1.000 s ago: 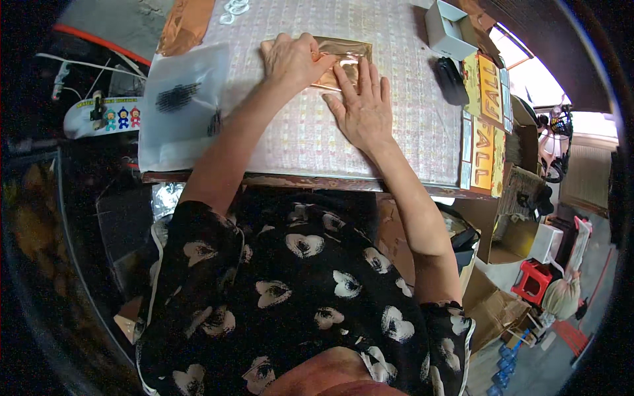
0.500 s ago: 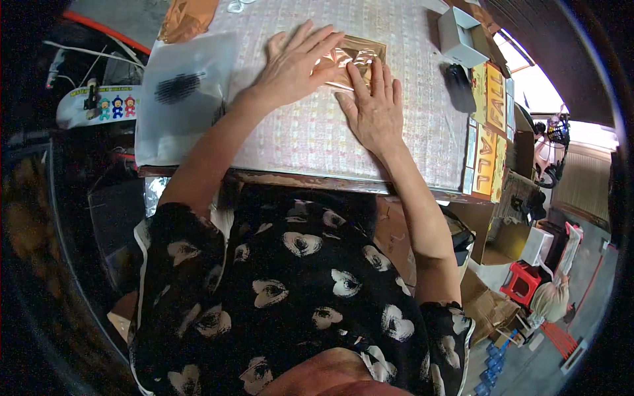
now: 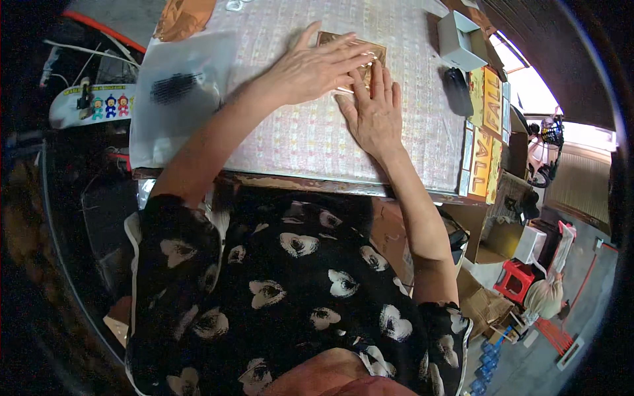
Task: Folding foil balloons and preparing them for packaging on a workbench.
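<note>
A shiny gold-coloured square packet or sheet (image 3: 380,52) lies flat on the patterned tablecloth, partly covered by both hands. My left hand (image 3: 316,71) reaches across it from the left, with fingers stretched over its middle and the thumb apart. My right hand (image 3: 375,112) rests flat at its near right edge, its fingertips on the foil-like surface and its thumb spread to the left. Neither hand grips anything. The fingers hide much of the gold surface, so I cannot tell what it contains, if anything.
On the table's left lie a translucent plastic bag (image 3: 148,129) with a black patch and a crumpled orange-brown wrapper (image 3: 185,18). To the right are a white open box (image 3: 460,41), a black mouse-shaped object (image 3: 457,91) and yellow printed boxes (image 3: 482,155). A person (image 3: 545,298) is in the far right background.
My left hand has slid right across the gold surface, its fingers now closer to my right hand's fingertips. The right hand stays almost in place.
</note>
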`<state>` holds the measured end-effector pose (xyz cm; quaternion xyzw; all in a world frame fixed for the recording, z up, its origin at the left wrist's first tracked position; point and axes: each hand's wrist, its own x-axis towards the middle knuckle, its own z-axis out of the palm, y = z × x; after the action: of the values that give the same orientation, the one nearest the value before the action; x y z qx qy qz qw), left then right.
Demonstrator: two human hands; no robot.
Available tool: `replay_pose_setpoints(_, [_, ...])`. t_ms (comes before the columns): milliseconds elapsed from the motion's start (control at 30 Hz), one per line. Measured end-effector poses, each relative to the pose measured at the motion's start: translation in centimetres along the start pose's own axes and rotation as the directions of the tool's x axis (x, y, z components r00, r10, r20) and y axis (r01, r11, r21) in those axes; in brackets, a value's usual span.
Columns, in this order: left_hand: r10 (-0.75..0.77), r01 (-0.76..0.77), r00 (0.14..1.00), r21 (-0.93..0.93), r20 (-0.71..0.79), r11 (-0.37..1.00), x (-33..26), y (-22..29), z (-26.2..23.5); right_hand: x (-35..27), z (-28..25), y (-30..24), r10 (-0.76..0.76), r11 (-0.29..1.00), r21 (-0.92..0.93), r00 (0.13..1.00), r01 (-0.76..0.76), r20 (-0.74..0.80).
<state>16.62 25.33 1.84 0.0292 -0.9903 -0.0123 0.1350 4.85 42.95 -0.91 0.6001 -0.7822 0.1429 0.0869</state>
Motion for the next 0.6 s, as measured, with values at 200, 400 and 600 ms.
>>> replay_pose_setpoints(200, [-0.035,0.035,0.999,0.040,-0.011,0.999,-0.2,-1.2,2.5,0.1,-0.2,-0.2,0.011,1.000,-0.003,1.000,-0.011,0.017])
replay_pose_setpoints(400, [-0.059,0.059,0.998,0.008,0.023,0.998,-0.2,-1.4,3.3,0.1,-0.6,0.1,0.013,0.999,0.034,0.998,-0.015,0.060])
replay_pose_setpoints(600, [-0.074,0.075,0.996,-0.010,0.059,0.997,-0.5,-1.3,3.1,2.1,-0.8,0.8,0.049,0.996,0.068,0.995,-0.055,0.089])
